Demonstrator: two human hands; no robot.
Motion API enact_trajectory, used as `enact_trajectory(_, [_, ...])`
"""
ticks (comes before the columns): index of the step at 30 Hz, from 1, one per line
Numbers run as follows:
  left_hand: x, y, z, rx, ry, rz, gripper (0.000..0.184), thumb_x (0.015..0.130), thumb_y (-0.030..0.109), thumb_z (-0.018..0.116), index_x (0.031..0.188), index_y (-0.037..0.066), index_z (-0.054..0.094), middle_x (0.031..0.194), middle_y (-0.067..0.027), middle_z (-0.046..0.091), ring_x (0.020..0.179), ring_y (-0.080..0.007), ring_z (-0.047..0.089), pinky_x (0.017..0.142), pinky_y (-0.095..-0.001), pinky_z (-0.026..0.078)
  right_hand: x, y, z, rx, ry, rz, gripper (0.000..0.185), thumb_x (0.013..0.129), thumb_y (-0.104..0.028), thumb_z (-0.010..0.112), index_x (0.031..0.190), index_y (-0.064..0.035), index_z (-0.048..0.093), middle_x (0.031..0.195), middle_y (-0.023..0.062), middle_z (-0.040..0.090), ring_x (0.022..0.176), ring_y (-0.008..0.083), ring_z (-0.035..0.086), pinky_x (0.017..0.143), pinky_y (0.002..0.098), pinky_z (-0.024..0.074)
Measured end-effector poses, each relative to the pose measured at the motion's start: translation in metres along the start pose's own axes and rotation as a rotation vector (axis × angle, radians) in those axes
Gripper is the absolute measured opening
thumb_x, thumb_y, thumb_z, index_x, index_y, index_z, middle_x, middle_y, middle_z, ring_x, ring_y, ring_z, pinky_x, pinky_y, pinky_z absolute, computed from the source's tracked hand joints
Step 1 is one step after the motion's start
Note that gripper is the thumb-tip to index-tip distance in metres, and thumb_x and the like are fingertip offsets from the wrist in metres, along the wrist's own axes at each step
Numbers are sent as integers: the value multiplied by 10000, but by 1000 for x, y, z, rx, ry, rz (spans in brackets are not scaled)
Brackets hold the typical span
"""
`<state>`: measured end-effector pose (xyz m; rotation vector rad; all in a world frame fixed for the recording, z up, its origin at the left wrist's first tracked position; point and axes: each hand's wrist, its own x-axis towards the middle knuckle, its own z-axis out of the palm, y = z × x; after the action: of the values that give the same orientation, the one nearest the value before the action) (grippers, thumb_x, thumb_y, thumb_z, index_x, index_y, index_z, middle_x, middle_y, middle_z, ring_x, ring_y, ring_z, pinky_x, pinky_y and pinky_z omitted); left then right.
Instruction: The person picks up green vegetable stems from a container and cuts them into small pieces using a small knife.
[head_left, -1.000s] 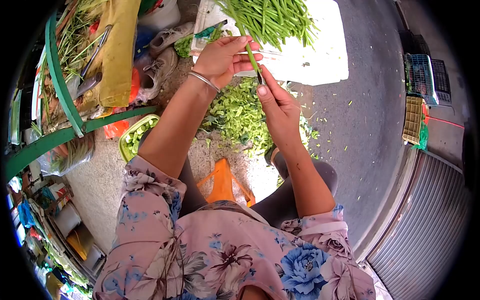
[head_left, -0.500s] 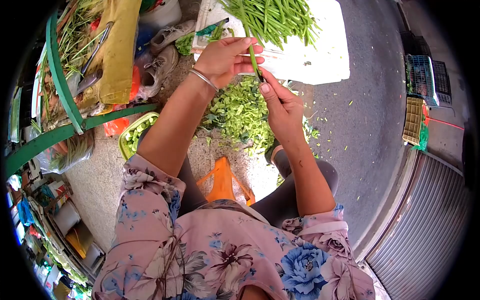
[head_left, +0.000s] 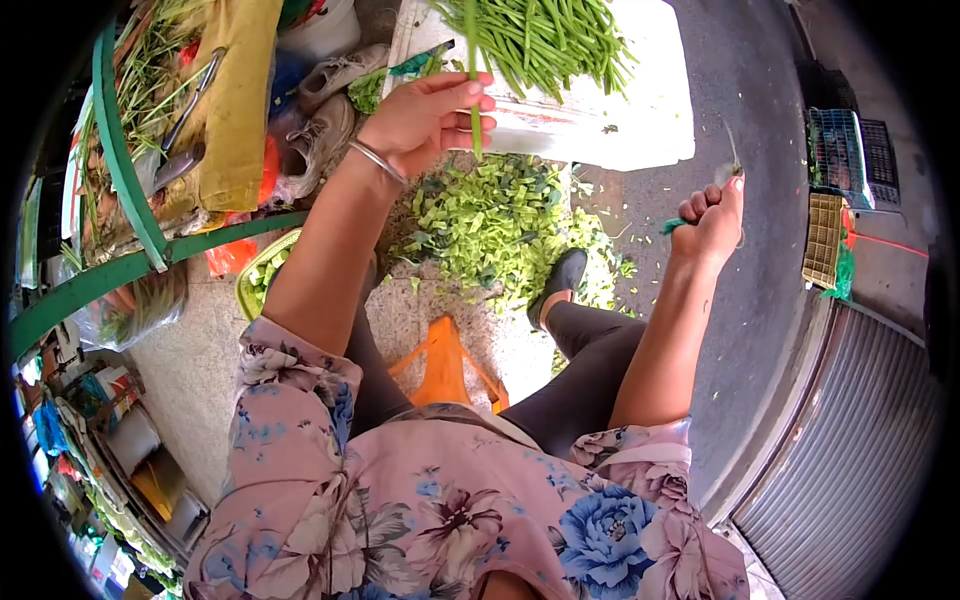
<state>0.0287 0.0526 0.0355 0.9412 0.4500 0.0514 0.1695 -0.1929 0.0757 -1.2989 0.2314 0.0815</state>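
Note:
A long green stalk [head_left: 474,60] stands between the thumb and fingers of my left hand [head_left: 425,118], its lower end hanging below them. Behind it, a pile of green stalks [head_left: 550,40] lies on a white foam box [head_left: 640,130]. Out to the right over the road, my right hand [head_left: 712,222] is closed round a small tool [head_left: 673,227] with a green end; its blurred blade shows above the thumb. Cut leaf pieces [head_left: 490,225] cover the ground below my hands.
An orange stool [head_left: 442,365] is between my legs. Left are a green basket [head_left: 262,270] of cut pieces, a green metal frame [head_left: 130,165] and worn shoes [head_left: 325,135]. Crates [head_left: 838,150] stand far right beside a roller shutter [head_left: 840,430].
My right hand has swung away from the stalk, out to the right, with the tool. My left hand has moved slightly left, still holding the stalk.

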Motion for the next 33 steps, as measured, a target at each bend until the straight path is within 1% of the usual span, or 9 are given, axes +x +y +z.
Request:
enact_trajectory(4, [8,-6,0,-93,72,41,314,844,191,542,1107,23,508,901,-53,584,813,-152,587,740,-302,508,-38,41,16,-208,-352,41,219,865,-248,507,921,-69,620,501,-81,360,404,17,287,351,179,215])
enact_trajectory(6, [9,-8,2,-126,64,42,305,845,184,539,1102,22,508,908,-56,583,822,-155,587,752,-298,505,-72,58,28,-397,-568,50,375,850,-260,543,1154,-41,520,776,-12,574,604,8,432,548,159,377])
enact_trajectory(8, [12,-9,5,-167,57,61,297,847,177,537,1097,20,509,914,-59,581,831,-159,587,763,-294,502,-88,66,32,-373,-694,11,385,852,-212,543,1187,-31,483,980,29,585,766,20,464,706,174,393])
enact_trajectory(11, [15,-14,7,-168,24,55,284,851,174,529,1090,22,509,919,-60,582,844,-158,587,752,-278,501,-97,67,40,-278,-843,-27,385,846,-130,544,1209,-34,458,977,22,596,813,55,492,748,182,389])
enact_trajectory(18, [16,-17,11,-143,4,27,292,854,185,526,1095,21,507,913,-45,586,835,-141,584,717,-254,496,-94,72,39,-376,-822,-67,354,840,-135,556,1175,-37,495,923,33,604,761,50,488,692,192,404])
enact_trajectory(23, [7,-8,11,-13,-57,-36,328,853,189,526,1130,17,493,915,-41,581,797,-124,578,701,-253,493,-82,68,31,-262,-908,209,321,848,-174,548,1144,-50,531,690,-44,534,573,-3,397,509,144,318])
enact_trajectory(26, [1,-6,13,74,-113,-83,336,851,192,527,1140,25,496,903,-38,576,769,-121,573,688,-264,495,-72,53,30,-207,-769,344,327,854,-217,539,1147,-71,533,587,-89,425,483,-8,311,437,146,243])
enact_trajectory(29, [-2,-6,13,159,-115,-151,333,846,193,533,1134,29,501,888,-41,574,754,-133,579,670,-287,506,-41,39,21,-275,-514,126,362,872,-248,495,1182,-61,494,533,-108,340,442,-10,270,379,158,195])
enact_trajectory(33, [-3,-7,5,174,-64,-107,327,845,193,534,1125,27,507,889,-46,577,752,-140,589,664,-287,511,13,6,-13,-39,-87,-29,181,892,-258,439,848,-97,510,557,-63,267,434,53,225,385,208,193])
